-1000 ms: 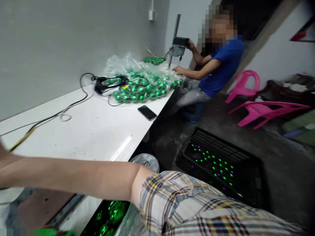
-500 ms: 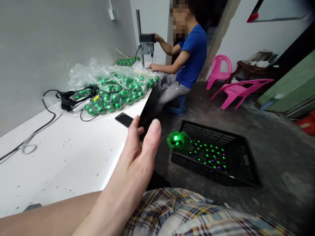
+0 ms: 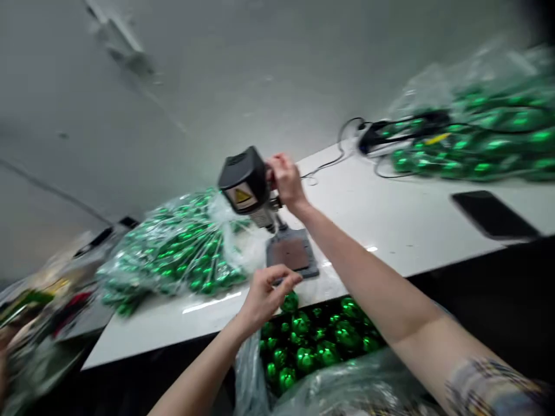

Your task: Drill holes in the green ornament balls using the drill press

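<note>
My right hand [image 3: 285, 180] is closed on the side of the black head of a small drill press [image 3: 245, 182]; the part under its fingers is hidden. Below the drill head lies the press's grey base plate [image 3: 292, 254]. My left hand [image 3: 266, 294] is in front of that plate with thumb and fingers drawn together. Whatever they may pinch cannot be made out. Just beneath these fingertips is a shiny green ball [image 3: 289, 301]. Many more green balls [image 3: 318, 346] fill an open clear plastic bag [image 3: 255, 375] below the table edge. Motion blurs the view.
Bagged green balls on stems [image 3: 186, 248] lie left of the press on the white table [image 3: 373, 214]. Another bag of green balls [image 3: 485, 144], black cables [image 3: 340, 153] and a phone [image 3: 494, 214] are at the right. Other piled items and part of a person's hand [image 3: 6, 338] show far left.
The view has swung left from the floor crate and the co-worker to the drill press. My left hand was open beside a green ball in mid-air; now both hands are at the press.
</note>
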Available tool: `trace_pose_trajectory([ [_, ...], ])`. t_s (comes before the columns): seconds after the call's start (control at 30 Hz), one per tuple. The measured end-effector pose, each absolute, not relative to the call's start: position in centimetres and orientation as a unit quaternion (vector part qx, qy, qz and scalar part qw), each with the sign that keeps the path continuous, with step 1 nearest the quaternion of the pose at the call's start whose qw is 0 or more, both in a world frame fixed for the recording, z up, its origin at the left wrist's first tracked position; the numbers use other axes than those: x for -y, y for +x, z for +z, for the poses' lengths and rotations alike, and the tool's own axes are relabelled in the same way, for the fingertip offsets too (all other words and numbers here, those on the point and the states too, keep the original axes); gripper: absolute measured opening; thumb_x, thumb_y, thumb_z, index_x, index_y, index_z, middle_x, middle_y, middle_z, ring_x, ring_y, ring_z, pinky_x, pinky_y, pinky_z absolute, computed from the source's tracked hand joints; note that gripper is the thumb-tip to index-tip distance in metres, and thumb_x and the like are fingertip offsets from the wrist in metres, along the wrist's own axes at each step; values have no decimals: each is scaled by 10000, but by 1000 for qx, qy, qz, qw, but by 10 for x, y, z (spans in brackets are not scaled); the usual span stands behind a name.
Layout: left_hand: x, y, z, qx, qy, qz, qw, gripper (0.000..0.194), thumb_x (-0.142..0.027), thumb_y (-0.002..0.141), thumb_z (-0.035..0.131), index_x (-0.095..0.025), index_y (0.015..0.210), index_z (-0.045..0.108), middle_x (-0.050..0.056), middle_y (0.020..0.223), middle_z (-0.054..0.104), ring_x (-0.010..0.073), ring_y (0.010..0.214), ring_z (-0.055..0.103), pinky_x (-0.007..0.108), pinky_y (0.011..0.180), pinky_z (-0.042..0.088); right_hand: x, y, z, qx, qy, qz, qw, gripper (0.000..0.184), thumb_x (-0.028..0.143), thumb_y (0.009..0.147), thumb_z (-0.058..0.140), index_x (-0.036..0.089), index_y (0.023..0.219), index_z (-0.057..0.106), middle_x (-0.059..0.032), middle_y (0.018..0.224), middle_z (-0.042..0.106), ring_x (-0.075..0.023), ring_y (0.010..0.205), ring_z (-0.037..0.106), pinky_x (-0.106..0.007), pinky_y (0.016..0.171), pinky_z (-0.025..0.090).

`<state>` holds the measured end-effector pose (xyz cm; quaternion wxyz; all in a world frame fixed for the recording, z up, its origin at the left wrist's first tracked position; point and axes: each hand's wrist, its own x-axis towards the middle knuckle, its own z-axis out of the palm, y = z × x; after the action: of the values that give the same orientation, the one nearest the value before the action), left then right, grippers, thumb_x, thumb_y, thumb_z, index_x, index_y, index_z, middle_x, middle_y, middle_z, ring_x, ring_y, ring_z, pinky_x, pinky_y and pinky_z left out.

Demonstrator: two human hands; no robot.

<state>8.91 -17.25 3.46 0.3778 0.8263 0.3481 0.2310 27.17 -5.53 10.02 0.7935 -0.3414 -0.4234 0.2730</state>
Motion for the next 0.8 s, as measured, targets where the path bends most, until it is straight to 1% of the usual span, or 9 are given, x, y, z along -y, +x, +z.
trace_pose_trajectory([
  [0.07, 129, 54, 19, -412, 811, 250, 331, 376, -496, 939, 560, -197, 840, 765, 76, 859, 772, 251, 868, 707, 345, 849, 527, 43, 253, 100, 372, -325, 309, 813, 334, 517, 878, 607, 192, 830, 549, 71, 546, 498, -64, 468, 446, -199, 448, 336],
  [0.13, 86, 28, 6, -430, 821, 235, 295, 286, -417, 923, 591, -218, 1048, 754, 98, 1058, 769, 282, 1048, 689, 381, 971, 494, 43, 254, 98, 350, -302, 307, 832, 342, 521, 831, 637, 212, 783, 501, 85, 502, 481, -54, 415, 389, -200, 404, 263],
  [0.2, 46, 10, -5, -472, 824, 185, 253, 267, -313, 890, 630, -203, 1110, 735, 135, 1161, 736, 301, 1165, 648, 408, 1049, 453, 47, 260, 96, 351, -288, 308, 836, 336, 510, 801, 652, 217, 778, 489, 79, 504, 502, -55, 410, 399, -200, 395, 266],
  [0.33, -14, -5, -21, -544, 800, 141, 211, 211, -186, 825, 688, -96, 1007, 746, 228, 1051, 706, 404, 1182, 628, 537, 1062, 421, 50, 262, 92, 369, -276, 297, 836, 321, 498, 793, 656, 216, 777, 503, 73, 491, 509, -59, 398, 419, -204, 384, 267],
  [0.4, -33, -7, -28, -572, 787, 125, 194, 187, -182, 827, 709, -75, 978, 741, 241, 1045, 686, 416, 1189, 618, 553, 1056, 427, 47, 261, 91, 384, -270, 286, 835, 329, 510, 804, 655, 219, 775, 505, 75, 483, 502, -60, 393, 421, -209, 382, 259],
  [0.53, -52, -1, -38, -615, 763, 105, 171, 348, -333, 931, 663, -142, 1221, 639, 143, 1248, 634, 271, 1139, 635, 468, 971, 540, 45, 261, 90, 394, -269, 272, 836, 365, 554, 806, 653, 223, 781, 501, 81, 475, 487, -58, 388, 418, -211, 377, 251],
  [0.63, -55, 9, -40, -636, 748, 102, 158, 400, -383, 966, 614, -174, 1305, 577, 102, 1298, 612, 232, 1110, 638, 448, 922, 574, 47, 261, 90, 402, -276, 271, 830, 390, 586, 809, 639, 223, 796, 495, 85, 487, 482, -50, 385, 411, -210, 377, 255],
  [0.7, -52, 13, -34, -639, 746, 110, 153, 383, -351, 924, 672, -138, 1239, 621, 148, 1278, 619, 279, 1135, 631, 485, 955, 546, 50, 262, 91, 404, -282, 276, 825, 402, 598, 802, 638, 224, 800, 493, 86, 486, 479, -50, 387, 413, -209, 379, 259],
  [0.8, -39, 13, -18, -622, 757, 144, 142, 386, -274, 794, 794, -104, 1120, 675, 221, 1258, 616, 391, 1228, 574, 541, 1039, 454, 53, 262, 92, 399, -287, 287, 822, 395, 594, 796, 638, 226, 799, 494, 85, 471, 478, -55, 384, 409, -208, 376, 254],
])
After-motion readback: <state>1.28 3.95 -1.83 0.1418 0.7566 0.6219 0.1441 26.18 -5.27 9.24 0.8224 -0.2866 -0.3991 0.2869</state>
